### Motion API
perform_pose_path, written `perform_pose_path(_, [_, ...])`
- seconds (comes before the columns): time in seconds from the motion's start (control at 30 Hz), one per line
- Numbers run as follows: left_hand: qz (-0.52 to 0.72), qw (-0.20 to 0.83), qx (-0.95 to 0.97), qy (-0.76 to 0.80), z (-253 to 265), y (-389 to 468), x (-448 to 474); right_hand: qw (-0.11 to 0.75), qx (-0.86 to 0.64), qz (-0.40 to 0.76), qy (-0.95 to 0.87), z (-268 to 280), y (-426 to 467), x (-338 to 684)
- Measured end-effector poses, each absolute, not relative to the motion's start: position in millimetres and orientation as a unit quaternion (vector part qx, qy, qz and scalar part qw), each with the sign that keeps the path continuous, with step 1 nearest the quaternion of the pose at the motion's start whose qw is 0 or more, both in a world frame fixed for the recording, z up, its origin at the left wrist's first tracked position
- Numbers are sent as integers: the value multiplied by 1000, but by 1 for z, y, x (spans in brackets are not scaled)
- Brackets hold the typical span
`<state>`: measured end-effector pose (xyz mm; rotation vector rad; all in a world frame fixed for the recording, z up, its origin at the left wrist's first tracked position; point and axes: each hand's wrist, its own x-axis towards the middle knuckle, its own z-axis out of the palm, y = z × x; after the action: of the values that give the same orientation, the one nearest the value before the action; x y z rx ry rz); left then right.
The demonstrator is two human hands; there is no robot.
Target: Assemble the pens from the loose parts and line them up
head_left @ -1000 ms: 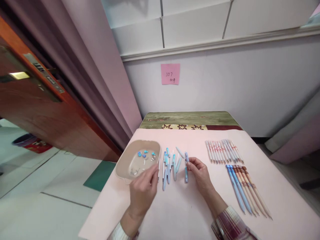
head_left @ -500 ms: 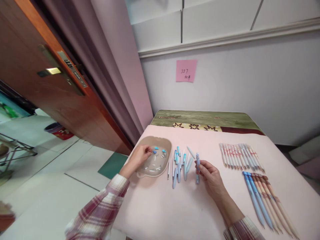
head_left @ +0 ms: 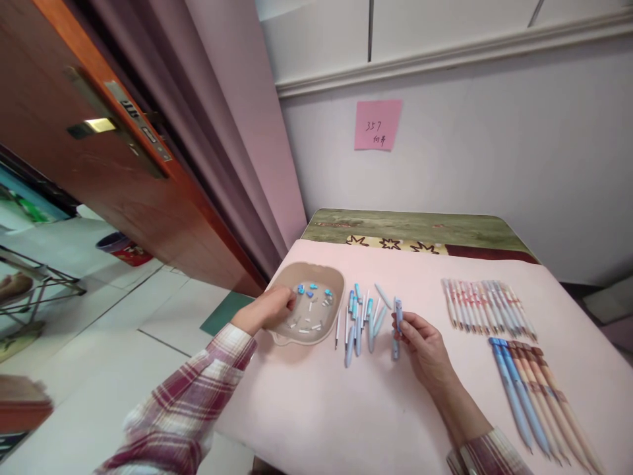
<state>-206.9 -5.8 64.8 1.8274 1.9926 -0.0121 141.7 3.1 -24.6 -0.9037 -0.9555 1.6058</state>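
Note:
My left hand (head_left: 277,307) reaches into the left side of a beige tray (head_left: 337,315), its fingers curled together; their tips are partly hidden, so what they pinch does not show. Beside them in the tray lie small blue pen clips (head_left: 313,286) and small white and clear pen parts (head_left: 309,328). My right hand (head_left: 420,336) grips a light blue pen barrel (head_left: 399,315) upright between thumb and fingers. Another light blue pen piece (head_left: 395,349) lies just under it. Left of this hand is a loose pile of light blue pen barrels (head_left: 358,335), blue-topped parts and white refills (head_left: 337,330).
On the pink-covered table (head_left: 376,409), a row of slim printed pens (head_left: 487,309) lies at the right. Nearer me are several blue and brown pens (head_left: 537,389) side by side. A pink note (head_left: 378,125) is on the wall; a wooden door (head_left: 163,198) stands left.
My left hand has shifted toward the tray's left side, and one more blue clip now shows by its fingers. My right hand still holds the barrel. The view has tilted slightly.

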Motion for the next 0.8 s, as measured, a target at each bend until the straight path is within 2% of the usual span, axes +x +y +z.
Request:
perform_pose_path(0.37, [-2,205,637,743,47,-5,-179,509,-374,661,-406,-24,3,142])
perform_pose_path(0.53, [28,171,648,741,60,-2,-177,508,-374,656,-415,-23,4,140])
perform_pose_path(0.6, [78,141,654,739,72,-1,-171,506,-362,660,-421,-21,4,139])
perform_pose_path(0.7, [230,133,643,719,89,-2,-151,499,-346,669,-430,-15,3,139])
perform_pose_path(0.8, [396,251,578,668,96,-6,-114,488,-346,666,-446,-10,1,138])
